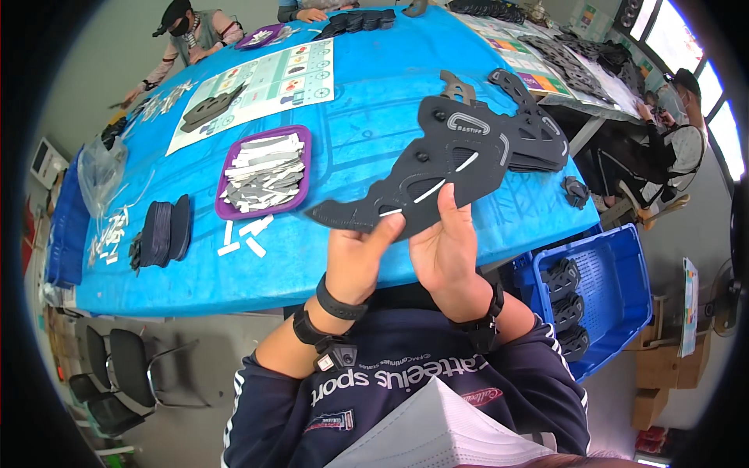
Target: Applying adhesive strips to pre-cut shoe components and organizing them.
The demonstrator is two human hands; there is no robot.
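Observation:
Above the table's near edge I hold a flat black shaped panel (460,156) with cut-outs, two round studs and a pointed left end. My left hand (360,253) grips its lower left edge, the thumb on top beside a short white strip. Closed on the lower edge further right is my right hand (446,249), its thumb upright against the face and its fingers partly hidden behind. White slivers show along three cut-outs. Beyond the panel, to the right, lies a stack of similar black panels (538,144).
A purple basket (306,168) of white and grey strips stands on the blue-covered table (351,269), loose strips beside it. Black pieces (166,230) stand bundled at left. A blue crate (616,273) holding black parts sits low right. Other people work at the far left, far side and right.

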